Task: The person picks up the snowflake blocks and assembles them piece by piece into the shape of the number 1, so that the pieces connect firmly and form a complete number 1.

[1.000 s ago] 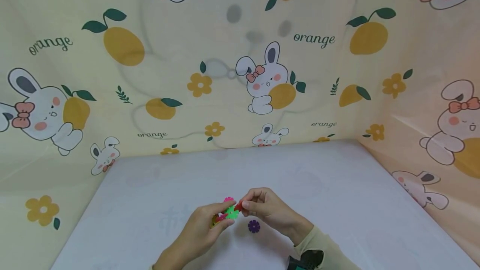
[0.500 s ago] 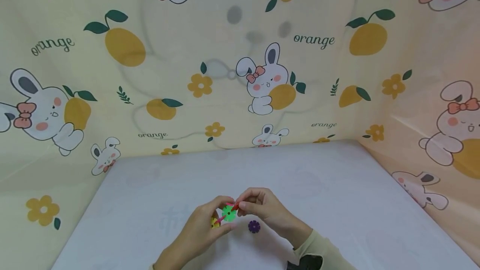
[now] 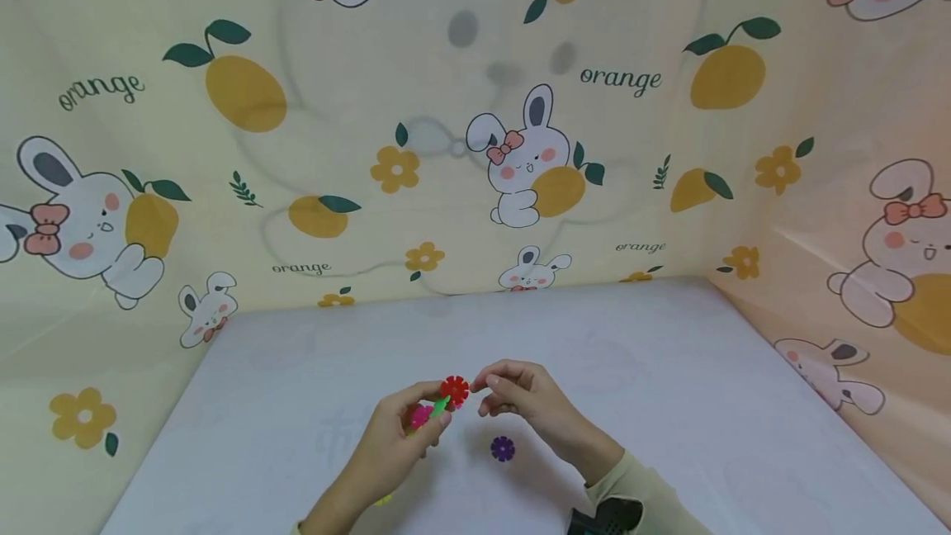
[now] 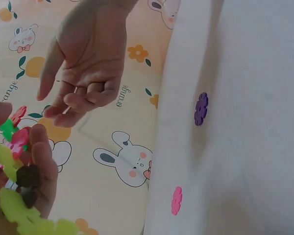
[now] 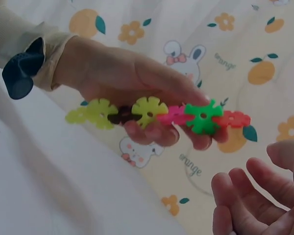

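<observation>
My left hand (image 3: 394,436) holds a chain of joined flower-shaped discs, its fingers curled behind it. From the wrist end, the right wrist view shows yellow-green discs (image 5: 102,113), a dark brown one (image 5: 124,115), another yellow-green (image 5: 149,111), pink (image 5: 175,115), green (image 5: 204,116) and a red disc (image 5: 233,119) at the tip. Beside that red disc (image 3: 455,391), my right hand (image 3: 542,407) is held with loosely bent fingers and nothing between them; the left wrist view shows its palm (image 4: 90,49) bare.
A purple disc (image 3: 503,448) lies on the white table (image 3: 631,370) below the hands. The left wrist view also shows a pink disc (image 4: 177,200) on the table. A printed curtain (image 3: 416,48) stands behind and to the sides.
My right hand has let go of the red disc and moved slightly away. The chain has turned in my left hand, so the red disc now faces the head view.
</observation>
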Motion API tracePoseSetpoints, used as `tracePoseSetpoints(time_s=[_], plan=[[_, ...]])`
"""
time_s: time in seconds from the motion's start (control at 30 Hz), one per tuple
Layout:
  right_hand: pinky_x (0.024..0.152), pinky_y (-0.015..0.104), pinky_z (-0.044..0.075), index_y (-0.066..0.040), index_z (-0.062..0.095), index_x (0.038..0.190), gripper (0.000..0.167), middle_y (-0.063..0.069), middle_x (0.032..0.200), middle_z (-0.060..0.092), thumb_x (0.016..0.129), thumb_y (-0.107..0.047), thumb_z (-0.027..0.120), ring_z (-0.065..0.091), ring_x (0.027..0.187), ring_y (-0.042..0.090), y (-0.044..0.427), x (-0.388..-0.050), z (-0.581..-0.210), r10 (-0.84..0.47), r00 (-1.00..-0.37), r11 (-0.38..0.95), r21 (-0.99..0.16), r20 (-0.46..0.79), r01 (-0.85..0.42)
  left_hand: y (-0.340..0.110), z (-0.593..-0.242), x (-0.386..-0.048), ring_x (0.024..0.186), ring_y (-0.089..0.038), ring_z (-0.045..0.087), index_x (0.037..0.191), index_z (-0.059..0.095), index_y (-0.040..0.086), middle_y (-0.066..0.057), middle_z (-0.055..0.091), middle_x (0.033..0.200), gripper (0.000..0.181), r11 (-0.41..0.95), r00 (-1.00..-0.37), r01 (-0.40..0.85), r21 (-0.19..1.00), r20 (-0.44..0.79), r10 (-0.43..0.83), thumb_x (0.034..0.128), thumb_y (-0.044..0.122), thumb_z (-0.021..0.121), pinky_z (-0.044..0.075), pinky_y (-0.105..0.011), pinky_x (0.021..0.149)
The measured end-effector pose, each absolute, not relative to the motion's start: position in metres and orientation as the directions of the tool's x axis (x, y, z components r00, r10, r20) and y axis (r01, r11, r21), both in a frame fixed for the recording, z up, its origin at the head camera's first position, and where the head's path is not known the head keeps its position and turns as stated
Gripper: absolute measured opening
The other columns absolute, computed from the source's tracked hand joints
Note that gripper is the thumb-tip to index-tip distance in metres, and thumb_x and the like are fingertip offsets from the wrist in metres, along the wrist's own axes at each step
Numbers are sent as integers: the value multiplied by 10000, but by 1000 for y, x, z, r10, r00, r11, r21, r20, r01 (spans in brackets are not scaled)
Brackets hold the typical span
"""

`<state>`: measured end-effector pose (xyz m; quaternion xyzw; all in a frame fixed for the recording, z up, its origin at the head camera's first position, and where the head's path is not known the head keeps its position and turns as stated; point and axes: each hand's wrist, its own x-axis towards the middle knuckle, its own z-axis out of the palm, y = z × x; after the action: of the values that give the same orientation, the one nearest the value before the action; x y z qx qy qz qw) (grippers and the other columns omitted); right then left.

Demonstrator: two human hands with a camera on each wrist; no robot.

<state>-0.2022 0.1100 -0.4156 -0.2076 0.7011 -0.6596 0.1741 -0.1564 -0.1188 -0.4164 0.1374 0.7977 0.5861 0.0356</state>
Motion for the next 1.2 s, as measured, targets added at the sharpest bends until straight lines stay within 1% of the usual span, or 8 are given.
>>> tracePoseSetpoints(time_s=[0.13,0.33,0.47,0.7,0.8,0.9,1.03,1.2], plan=[[874,261,562,77,608,1207,391,159,1177,682,1063,-277,526,700,855,96,110,-204,-416,-516,-856,76,-995,20,-68,-120,-416,-157,623,-87,583,1332,602,68,-146,696,996,363,244,-957,193,950,127,261,1006,225,634,502,-217,514],[874,260,563,47,627,1204,388,177,1182,683,1062,-300,527,699,861,104,112,-208,-421,-526,-851,99,-994,-6,-55,-122,-414,-156,553,-116,530,1499,373,314,-171,674,1070,500,238,-960,195,951,136,243,1043,259,572,453,-216,465],[873,260,567,32,634,1205,386,166,1173,690,1062,-309,524,698,861,104,113,-212,-427,-525,-851,120,-992,-28,-41,-121,-414,-156,553,-120,535,1502,367,394,-155,660,1109,525,254,-965,198,947,143,218,1038,269,581,476,-230,482],[885,329,576,11,644,1233,346,255,1195,674,1060,-266,531,700,931,217,117,-219,-441,-612,-790,255,-956,-44,-144,-120,-418,-157,543,-97,550,1426,496,384,-105,625,1245,429,235,-960,236,943,190,205,1038,221,581,485,-239,477],[886,284,578,20,638,1270,336,255,1229,669,1045,-214,556,685,994,296,120,-222,-446,-679,-730,289,-942,-77,-171,-121,-419,-158,563,-109,567,1406,499,386,-79,619,1254,419,226,-962,231,946,189,195,1034,214,588,494,-237,492],[849,218,553,16,662,1253,293,220,1251,676,1017,-140,589,655,1003,269,124,-224,-450,-706,-700,326,-926,-106,-189,-122,-419,-158,575,-119,574,1408,492,339,-111,622,1242,411,222,-959,244,944,201,201,1033,199,587,499,-242,496],[752,201,515,-32,721,1184,234,152,1182,715,961,-65,657,603,884,162,130,-227,-454,-686,-714,425,-873,-140,-238,-122,-416,-157,599,-138,586,1398,504,301,-133,627,1220,402,212,-965,219,953,179,192,1026,181,598,505,-236,516],[698,227,458,-123,753,1104,243,33,1027,692,875,-42,756,524,850,161,133,-228,-460,-632,-748,559,-788,-204,-258,-121,-417,-157,665,-260,614,1381,513,267,-132,627,1181,386,210,-970,201,957,164,181,1024,145,587,527,-243,549]])
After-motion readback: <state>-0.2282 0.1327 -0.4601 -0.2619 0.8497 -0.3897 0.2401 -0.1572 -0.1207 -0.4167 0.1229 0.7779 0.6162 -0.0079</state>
